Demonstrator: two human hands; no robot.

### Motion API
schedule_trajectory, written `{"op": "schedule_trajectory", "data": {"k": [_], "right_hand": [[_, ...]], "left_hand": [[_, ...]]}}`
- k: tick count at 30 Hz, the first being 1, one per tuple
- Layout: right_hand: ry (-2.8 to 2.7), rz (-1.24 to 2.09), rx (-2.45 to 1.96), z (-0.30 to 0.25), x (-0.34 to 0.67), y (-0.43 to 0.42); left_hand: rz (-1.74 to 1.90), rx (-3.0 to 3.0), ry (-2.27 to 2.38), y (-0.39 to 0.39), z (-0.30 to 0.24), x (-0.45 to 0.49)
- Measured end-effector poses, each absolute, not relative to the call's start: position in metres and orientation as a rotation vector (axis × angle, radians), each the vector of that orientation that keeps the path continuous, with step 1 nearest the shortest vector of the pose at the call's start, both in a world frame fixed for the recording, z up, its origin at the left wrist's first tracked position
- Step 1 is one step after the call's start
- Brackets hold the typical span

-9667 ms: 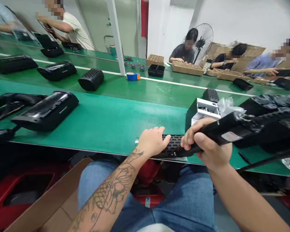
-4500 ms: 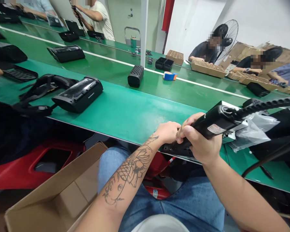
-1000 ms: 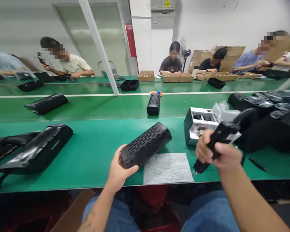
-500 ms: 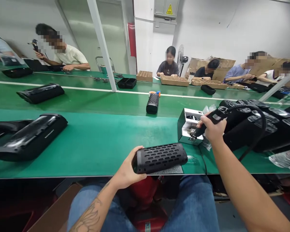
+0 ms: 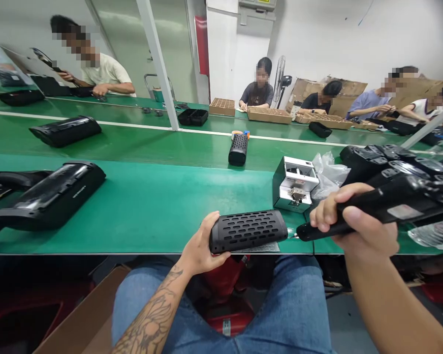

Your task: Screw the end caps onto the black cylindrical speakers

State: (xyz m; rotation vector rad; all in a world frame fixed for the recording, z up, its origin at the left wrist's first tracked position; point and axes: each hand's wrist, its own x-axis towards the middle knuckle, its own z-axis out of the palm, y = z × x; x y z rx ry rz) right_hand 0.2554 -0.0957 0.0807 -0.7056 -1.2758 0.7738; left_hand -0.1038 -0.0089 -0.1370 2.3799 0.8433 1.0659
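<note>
Far to the left of the left fingers, a long glossy black housing (image 5: 47, 196) lay on the green bench mat (image 5: 140, 206). The left hand (image 5: 201, 241) was closed on the left end of a black perforated cylinder housing (image 5: 248, 231); its fingers (image 5: 214, 221) curved over the top and held the piece near the front edge of the bench. Just right of those fingers, a thin strip of bubble wrap (image 5: 256, 249) showed under the housing. The right hand (image 5: 356, 219) was closed around a black rotary tool (image 5: 387, 209), and its slim tip pointed left, very near the right end of the housing. For such close work, a firm left grip and a low, steady right wrist would probably give the best control of the tip. Beyond the right fingers stood a small white metal fixture (image 5: 293, 184) beside a clear plastic bag (image 5: 328, 177). It was hard to see if the tip touched the housing or if the tool was running. The underside of the housing was hidden, and the rear of the tool was cut off by the frame edge.
</note>
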Motion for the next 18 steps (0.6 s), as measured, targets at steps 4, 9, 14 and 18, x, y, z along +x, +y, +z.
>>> {"op": "schedule_trajectory", "data": {"k": [4,9,14,18], "right_hand": [[-1.272,0.766,-0.721,0.066,0.242,-0.092],[-1.262,0.774,-0.762,0.055,0.238,-0.080],[-1.234,0.826,-0.757,0.050,0.238,-0.073],[-1.252,0.895,-0.748,0.047,0.240,-0.070]], "left_hand": [[1.060,2.379,0.852,-0.010,-0.137,-0.103],[1.069,2.349,0.854,-0.011,-0.137,-0.103],[1.061,2.339,0.882,-0.012,-0.140,-0.104],[1.058,2.332,0.902,-0.011,-0.140,-0.104]]}}
